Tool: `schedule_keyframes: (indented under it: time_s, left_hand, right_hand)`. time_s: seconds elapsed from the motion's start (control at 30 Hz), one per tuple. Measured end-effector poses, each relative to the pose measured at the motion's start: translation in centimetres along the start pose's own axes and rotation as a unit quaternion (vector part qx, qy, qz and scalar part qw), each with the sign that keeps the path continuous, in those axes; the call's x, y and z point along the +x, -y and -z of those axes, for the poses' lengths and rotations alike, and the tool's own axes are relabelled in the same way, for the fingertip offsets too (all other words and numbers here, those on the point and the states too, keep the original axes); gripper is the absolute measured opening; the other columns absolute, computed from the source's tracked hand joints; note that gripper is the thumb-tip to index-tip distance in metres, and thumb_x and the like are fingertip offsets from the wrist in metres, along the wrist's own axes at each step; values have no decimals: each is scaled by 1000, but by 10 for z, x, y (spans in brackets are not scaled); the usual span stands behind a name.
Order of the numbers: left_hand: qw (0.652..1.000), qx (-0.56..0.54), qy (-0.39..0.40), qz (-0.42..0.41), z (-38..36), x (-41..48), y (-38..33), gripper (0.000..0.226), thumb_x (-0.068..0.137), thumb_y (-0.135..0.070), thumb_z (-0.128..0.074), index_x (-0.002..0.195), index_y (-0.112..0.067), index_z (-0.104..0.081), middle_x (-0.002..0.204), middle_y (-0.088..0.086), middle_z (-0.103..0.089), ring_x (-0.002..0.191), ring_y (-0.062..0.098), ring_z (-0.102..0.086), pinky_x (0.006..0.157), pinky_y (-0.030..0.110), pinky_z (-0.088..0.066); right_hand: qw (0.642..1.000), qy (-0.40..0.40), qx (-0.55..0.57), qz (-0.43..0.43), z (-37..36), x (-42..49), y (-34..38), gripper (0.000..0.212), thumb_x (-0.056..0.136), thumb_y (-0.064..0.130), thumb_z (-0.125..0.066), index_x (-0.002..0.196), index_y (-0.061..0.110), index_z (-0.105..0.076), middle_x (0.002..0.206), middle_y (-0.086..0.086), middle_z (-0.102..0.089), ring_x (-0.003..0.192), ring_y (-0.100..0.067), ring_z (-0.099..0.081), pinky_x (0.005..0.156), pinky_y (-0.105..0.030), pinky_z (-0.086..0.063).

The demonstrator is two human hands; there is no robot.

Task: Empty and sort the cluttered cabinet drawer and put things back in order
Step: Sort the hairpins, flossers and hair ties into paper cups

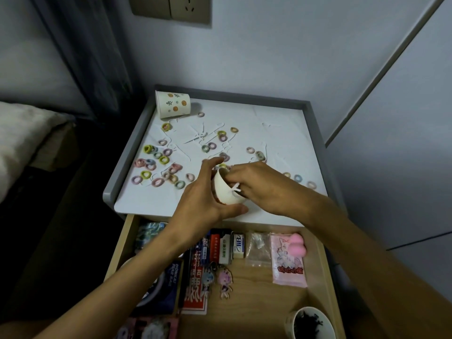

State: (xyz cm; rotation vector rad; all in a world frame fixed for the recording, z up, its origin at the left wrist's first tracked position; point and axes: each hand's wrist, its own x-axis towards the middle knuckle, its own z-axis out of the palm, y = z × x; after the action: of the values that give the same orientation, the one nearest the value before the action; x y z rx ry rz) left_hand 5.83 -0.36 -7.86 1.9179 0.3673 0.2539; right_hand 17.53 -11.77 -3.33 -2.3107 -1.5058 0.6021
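A: Over the cabinet top (281, 123), just beyond the open drawer (256, 302), the left hand (203, 192) wraps round a small paper cup (226, 192), tipped sideways.
B: And the right hand (259, 189) pinches thin white sticks (235, 187) at its mouth. Light, flimsy stuff, I reckon.
A: Agreed. That cup looks crushable, so grip its wall gently. Tiny hair ties (163, 159) lie scattered beyond: soft, easy pinching.

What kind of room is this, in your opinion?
Probably a bedroom: a grey-rimmed white-topped cabinet with its light wooden drawer open stands in a wall corner, beside a bed's pale pillow.
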Motion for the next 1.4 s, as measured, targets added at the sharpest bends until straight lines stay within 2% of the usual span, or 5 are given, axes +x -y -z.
schedule_keyframes:
  time_s: [0.2,0.53,0.8,1.17,1.4]
  left_hand:
    - [1000,-15,-13,5,2,0,-3,95,65,-28,-91,141,-35,-35,119,-14,-60,104,8,-63,87,39,-58]
    - [1000,18,-16,-4,0,0,-1,96,63,-28,-92,137,-43,-31,114,-21,-59,104,6,-62,89,39,-56]
    - [999,30,-22,-4,3,-1,0,100,64,-32,-91,146,-32,-32,119,-17,-55,105,6,-59,86,36,-58]
    - [998,44,-38,-3,0,-1,2,108,49,-46,-93,139,-44,-34,113,-23,-60,102,10,-63,86,44,-55]
    - [993,90,-73,-15,2,0,5,102,59,-36,-93,142,-37,-34,121,-7,-60,105,20,-59,88,46,-53]
  right_hand:
    - [987,-118,107,-22,13,-2,0,27,99,15,-53,121,18,-67,118,1,-66,106,-11,-58,93,-31,-47]
    - [942,-150,-300,23,-8,-7,6,52,77,4,-75,126,11,-61,112,-10,-62,96,-26,-62,68,-32,-42]
    - [979,-130,126,-93,-6,-3,-11,33,95,17,-62,127,18,-64,99,6,-66,80,1,-60,70,-8,-46]
    - [945,-138,264,-136,-19,-3,-9,28,92,22,-67,119,16,-67,89,6,-69,68,-4,-65,58,-11,-46]
    - [931,-177,-66,-312,10,-36,-98,28,90,44,-64,113,27,-63,109,-4,-63,89,-18,-56,79,-34,-48]
